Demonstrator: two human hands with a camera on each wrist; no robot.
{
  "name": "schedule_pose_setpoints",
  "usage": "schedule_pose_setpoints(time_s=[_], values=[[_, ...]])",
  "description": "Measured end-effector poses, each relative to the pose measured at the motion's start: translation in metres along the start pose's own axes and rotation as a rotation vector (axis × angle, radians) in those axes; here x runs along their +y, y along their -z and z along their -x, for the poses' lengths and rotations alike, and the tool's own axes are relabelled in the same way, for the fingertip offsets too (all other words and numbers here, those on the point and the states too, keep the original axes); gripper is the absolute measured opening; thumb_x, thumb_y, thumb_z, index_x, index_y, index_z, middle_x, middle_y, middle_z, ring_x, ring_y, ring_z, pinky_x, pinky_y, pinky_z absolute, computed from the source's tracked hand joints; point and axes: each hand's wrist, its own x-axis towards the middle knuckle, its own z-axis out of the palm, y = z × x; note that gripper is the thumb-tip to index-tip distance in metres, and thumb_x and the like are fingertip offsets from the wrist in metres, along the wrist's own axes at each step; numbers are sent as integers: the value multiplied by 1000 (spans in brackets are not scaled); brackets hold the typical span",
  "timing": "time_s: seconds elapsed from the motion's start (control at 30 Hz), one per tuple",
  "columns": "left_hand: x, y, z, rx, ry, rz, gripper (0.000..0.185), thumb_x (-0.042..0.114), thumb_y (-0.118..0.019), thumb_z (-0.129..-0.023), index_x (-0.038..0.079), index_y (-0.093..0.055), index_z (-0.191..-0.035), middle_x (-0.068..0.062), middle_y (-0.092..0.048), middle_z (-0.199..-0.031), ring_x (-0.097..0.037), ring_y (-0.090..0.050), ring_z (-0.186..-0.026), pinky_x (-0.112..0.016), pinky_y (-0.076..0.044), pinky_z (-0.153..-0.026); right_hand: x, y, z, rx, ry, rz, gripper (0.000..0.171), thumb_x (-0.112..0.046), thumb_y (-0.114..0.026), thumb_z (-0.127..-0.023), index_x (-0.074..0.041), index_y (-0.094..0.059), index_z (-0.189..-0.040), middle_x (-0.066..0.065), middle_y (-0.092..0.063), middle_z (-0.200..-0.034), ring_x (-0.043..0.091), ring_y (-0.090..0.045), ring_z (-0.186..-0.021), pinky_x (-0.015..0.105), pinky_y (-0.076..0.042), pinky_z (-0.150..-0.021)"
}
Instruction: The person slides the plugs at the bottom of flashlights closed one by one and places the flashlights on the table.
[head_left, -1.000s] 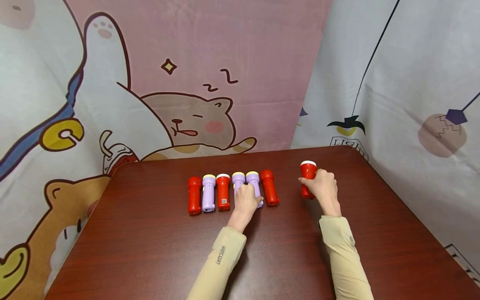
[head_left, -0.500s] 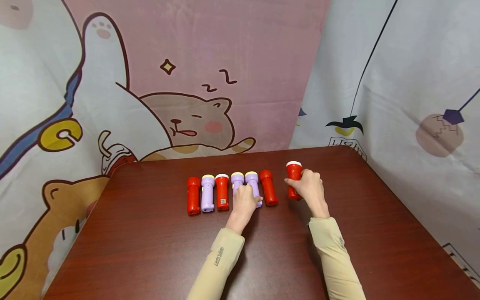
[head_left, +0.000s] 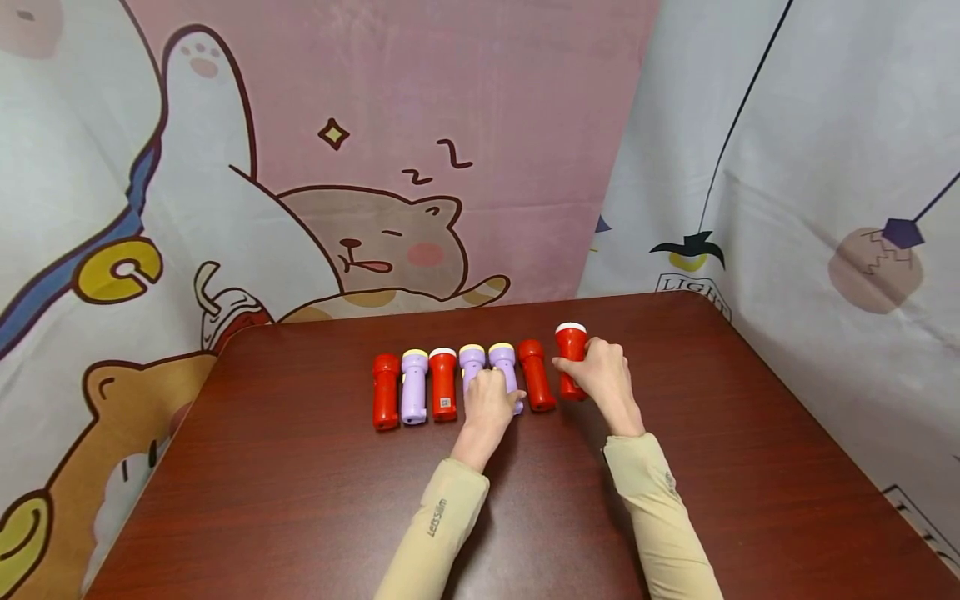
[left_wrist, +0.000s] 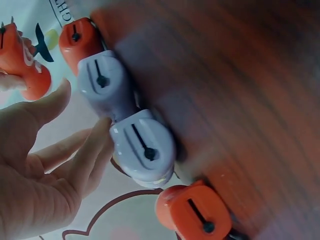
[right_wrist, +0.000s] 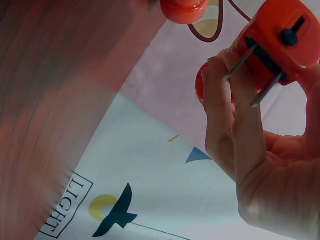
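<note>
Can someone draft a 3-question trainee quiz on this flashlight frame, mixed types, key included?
1. Count: how many plastic flashlights lie in the row on the dark wooden table, leaving out the one held by the right hand?
2. True or false: the left hand rests on the two lilac flashlights lying side by side.
3. Multiple choice: the red flashlight with a white rim held by the right hand is (A) left of the row, (B) at the row's right end, (C) on top of the row.

Key: 1. Six: three red, three lilac. 2. True. 3. B.
</note>
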Motion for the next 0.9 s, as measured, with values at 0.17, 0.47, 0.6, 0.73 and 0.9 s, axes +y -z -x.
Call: schedule_pose_setpoints(time_s=[0.17, 0.47, 0.6, 0.73, 0.9], values=[[7, 5, 2, -9, -91, 39, 33, 30, -83, -71, 3, -71, -86, -11, -70, -78, -29, -68, -71, -35, -54, -62, -3, -4, 1, 18, 34, -6, 45, -38, -73, -78, 4, -61, -87, 17, -63, -74, 25, -57, -58, 33, -50, -53], [19, 8, 7, -83, -254, 136, 36, 34, -82, -71, 6, -69, -89, -6, -66, -71, -21, -63, -67, -29, -51, -62, -8, -10, 5, 12, 41, -46, 43, -36, -73, -79, 5, -61, -86, 18, -64, -74, 25, -59, -58, 35, -55, -56], [24, 8, 9, -83, -291, 155, 36, 36, -82, -71, 8, -69, -89, -4, -68, -72, -18, -63, -67, -25, -50, -60, -10, -12, 5, 12, 35, -47, 44, -38, -74, -78, 3, -60, -82, 17, -62, -71, 25, -58, -56, 32, -52, -52], [29, 8, 12, -47, -298, 146, 37, 37, -82, -71, 9, -69, -91, -4, -70, -73, -19, -66, -67, -26, -51, -61, -11, -13, 5, 27, 53, -46, 44, -38, -75, -77, 3, -60, -78, 16, -60, -66, 25, -56, -54, 30, -48, -49], [31, 6, 14, -11, -296, 131, 39, 37, -82, -70, 9, -69, -93, -5, -70, -72, -21, -67, -67, -29, -52, -62, -11, -13, 5, 42, 60, -49, 45, -39, -75, -77, 3, -59, -76, 15, -59, -64, 25, -55, -53, 30, -47, -48]])
